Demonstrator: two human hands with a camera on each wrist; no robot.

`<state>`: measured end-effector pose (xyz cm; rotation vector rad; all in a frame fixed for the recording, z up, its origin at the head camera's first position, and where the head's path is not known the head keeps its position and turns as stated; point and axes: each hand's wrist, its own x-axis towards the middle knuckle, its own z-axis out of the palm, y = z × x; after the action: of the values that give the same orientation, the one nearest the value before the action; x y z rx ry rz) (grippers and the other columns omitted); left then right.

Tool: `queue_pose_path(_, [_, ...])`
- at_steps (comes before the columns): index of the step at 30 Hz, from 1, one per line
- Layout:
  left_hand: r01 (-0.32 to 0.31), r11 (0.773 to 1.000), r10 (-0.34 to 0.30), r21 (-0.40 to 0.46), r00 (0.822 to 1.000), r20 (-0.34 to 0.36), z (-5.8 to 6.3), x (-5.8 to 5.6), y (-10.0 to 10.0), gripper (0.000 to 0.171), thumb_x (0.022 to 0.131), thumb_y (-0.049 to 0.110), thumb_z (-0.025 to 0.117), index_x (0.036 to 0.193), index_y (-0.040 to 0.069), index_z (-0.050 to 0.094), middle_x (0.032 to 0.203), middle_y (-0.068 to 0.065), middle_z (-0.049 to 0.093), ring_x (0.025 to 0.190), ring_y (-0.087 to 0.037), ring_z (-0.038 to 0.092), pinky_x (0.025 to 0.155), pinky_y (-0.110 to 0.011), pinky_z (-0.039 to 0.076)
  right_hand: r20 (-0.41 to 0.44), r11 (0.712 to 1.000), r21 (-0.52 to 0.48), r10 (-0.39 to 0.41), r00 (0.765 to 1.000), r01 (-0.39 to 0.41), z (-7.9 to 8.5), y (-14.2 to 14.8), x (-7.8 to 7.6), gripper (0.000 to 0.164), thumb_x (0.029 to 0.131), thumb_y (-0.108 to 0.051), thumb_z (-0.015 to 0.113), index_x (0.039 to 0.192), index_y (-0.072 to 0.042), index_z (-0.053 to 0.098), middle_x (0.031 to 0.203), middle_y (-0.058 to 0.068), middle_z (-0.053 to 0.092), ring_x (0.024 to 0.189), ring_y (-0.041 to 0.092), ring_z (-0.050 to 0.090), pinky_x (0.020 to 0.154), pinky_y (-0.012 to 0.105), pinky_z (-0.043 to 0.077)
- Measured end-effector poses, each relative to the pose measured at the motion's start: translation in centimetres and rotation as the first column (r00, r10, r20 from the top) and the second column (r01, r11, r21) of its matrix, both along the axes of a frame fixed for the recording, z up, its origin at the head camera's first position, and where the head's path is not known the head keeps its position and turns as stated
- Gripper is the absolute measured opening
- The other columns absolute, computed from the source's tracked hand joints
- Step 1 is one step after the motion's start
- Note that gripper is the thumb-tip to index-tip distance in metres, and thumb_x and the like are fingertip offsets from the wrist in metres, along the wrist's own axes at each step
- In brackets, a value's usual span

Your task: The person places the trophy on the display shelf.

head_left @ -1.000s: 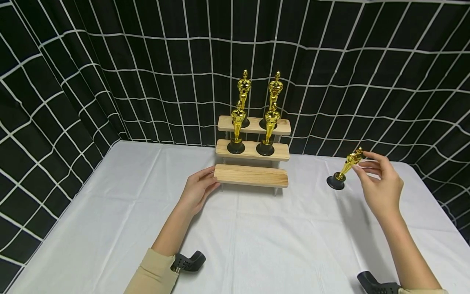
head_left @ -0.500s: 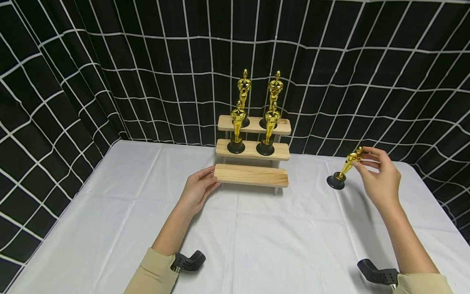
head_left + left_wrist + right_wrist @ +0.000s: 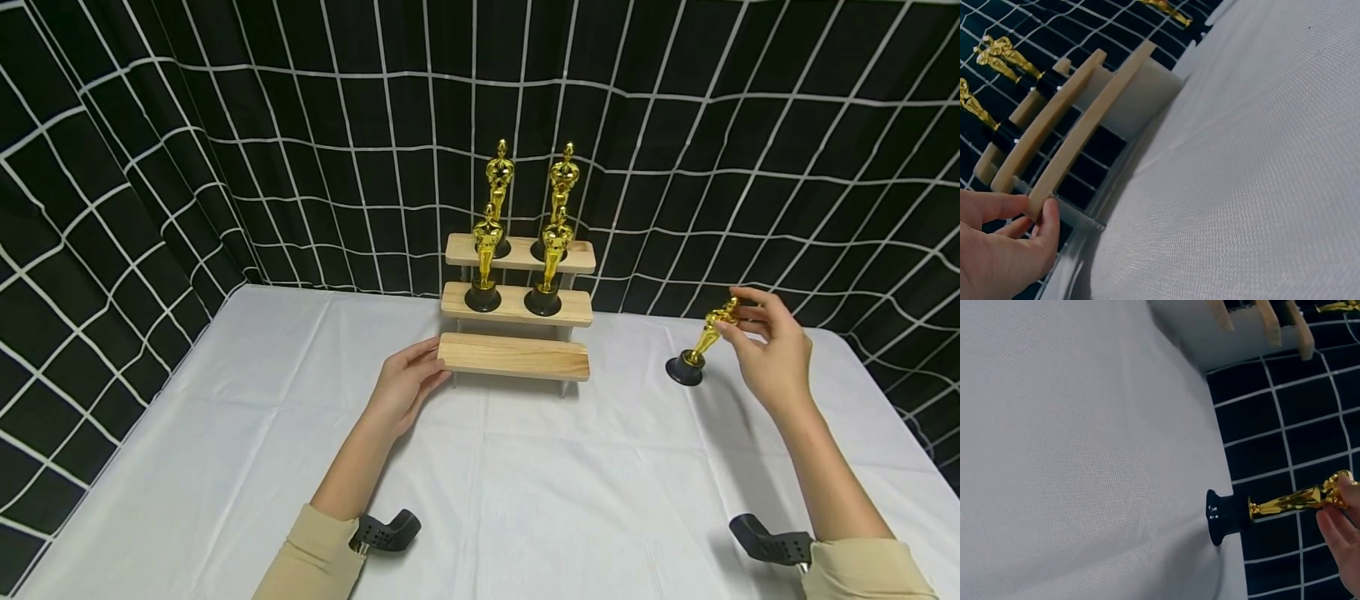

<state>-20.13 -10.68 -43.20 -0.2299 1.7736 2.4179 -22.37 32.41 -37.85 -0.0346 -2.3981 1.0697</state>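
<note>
My left hand (image 3: 405, 387) pinches the left end of the bottom wooden shelf (image 3: 513, 357) between thumb and fingers; the left wrist view shows that grip (image 3: 1039, 206) on the board's end. At the right, my right hand (image 3: 772, 350) holds a gold trophy figurine (image 3: 705, 340) by its upper body, thumb on the near side. Its round black base (image 3: 1225, 515) is at the tablecloth; whether it bears fully on the cloth I cannot tell. Two gold figurines stand on the middle shelf (image 3: 517, 305), and two more on the top shelf (image 3: 585, 257).
A white cloth (image 3: 555, 500) covers the table. Black curtains with a white grid (image 3: 337, 167) hang behind and at both sides. A black wrist mount (image 3: 386, 532) sits on the left sleeve, another (image 3: 768, 543) on the right.
My right hand has shifted slightly left and up, still holding the figurine, whose base stays nearly in place. The right sleeve has come further into view. My left hand keeps still on the shelf.
</note>
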Motion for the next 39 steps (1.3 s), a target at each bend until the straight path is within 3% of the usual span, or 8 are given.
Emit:
queue_pose_path(6, [0.000, 1.000, 0.000, 0.001, 1.000, 0.002, 0.0, 0.0, 0.0, 0.051, 0.103, -0.011, 0.051, 0.154, -0.011, 0.043, 0.153, -0.030, 0.049, 0.134, -0.035, 0.056, 0.102, -0.024, 0.060, 0.013, 1.000, 0.022, -0.020, 1.000, 0.020, 0.2, -0.2, 0.1, 0.050, 0.098, 0.002, 0.073, 0.145, -0.005, 0.059, 0.118, 0.013, 0.067, 0.087, -0.023, 0.050, 0.077, -0.007, 0.044])
queue_pose_path(10, [-0.001, 1.000, 0.001, 0.001, 1.000, 0.004, 0.1, 0.0, 0.0, 0.052, 0.103, -0.011, 0.052, 0.154, -0.011, 0.042, 0.153, -0.029, 0.049, 0.134, -0.035, 0.056, 0.102, -0.025, 0.060, 0.004, 0.999, 0.029, -0.013, 1.000, 0.013, 0.5, -0.7, 0.4, 0.050, 0.097, 0.002, 0.073, 0.145, -0.005, 0.059, 0.121, 0.020, 0.068, 0.087, -0.022, 0.050, 0.078, -0.007, 0.044])
queue_pose_path(15, [0.000, 1.000, 0.000, -0.001, 1.000, 0.002, 0.1, 0.1, 0.0, 0.052, 0.103, -0.011, 0.052, 0.154, -0.012, 0.042, 0.153, -0.030, 0.049, 0.134, -0.035, 0.056, 0.102, -0.025, 0.060, -0.016, 1.000, 0.028, 0.003, 1.000, -0.003, 0.9, -1.5, 0.8, 0.049, 0.096, 0.003, 0.075, 0.142, -0.004, 0.061, 0.117, 0.016, 0.069, 0.089, -0.021, 0.052, 0.079, -0.006, 0.046])
queue_pose_path(23, [0.006, 1.000, -0.006, -0.005, 1.000, 0.002, 0.1, 0.1, 0.0, 0.052, 0.103, -0.011, 0.052, 0.155, -0.011, 0.042, 0.153, -0.029, 0.049, 0.134, -0.035, 0.055, 0.101, -0.024, 0.060, -0.046, 0.999, -0.001, 0.042, 0.998, -0.042, 1.4, -2.4, 1.4, 0.050, 0.094, 0.004, 0.077, 0.141, -0.003, 0.062, 0.106, -0.013, 0.061, 0.093, -0.018, 0.055, 0.080, -0.005, 0.048])
queue_pose_path(30, [0.005, 1.000, -0.005, -0.002, 1.000, -0.002, 0.1, 0.1, 0.1, 0.052, 0.103, -0.011, 0.051, 0.154, -0.011, 0.042, 0.151, -0.029, 0.049, 0.132, -0.034, 0.056, 0.100, -0.022, 0.061, -0.053, 0.998, 0.020, 0.060, 0.997, -0.059, 1.8, -3.1, 2.1, 0.052, 0.093, 0.006, 0.077, 0.142, -0.003, 0.061, 0.110, 0.000, 0.065, 0.091, -0.019, 0.054, 0.081, -0.005, 0.048])
queue_pose_path(39, [0.007, 1.000, -0.007, -0.008, 1.000, -0.002, 0.1, 0.1, 0.1, 0.052, 0.103, -0.010, 0.052, 0.154, -0.011, 0.042, 0.151, -0.029, 0.049, 0.133, -0.035, 0.056, 0.101, -0.024, 0.060, -0.072, 0.994, 0.015, 0.108, 0.992, -0.107, 2.6, -4.3, 3.1, 0.053, 0.092, 0.009, 0.076, 0.142, -0.001, 0.060, 0.112, 0.005, 0.065, 0.094, -0.019, 0.054, 0.082, -0.004, 0.049])
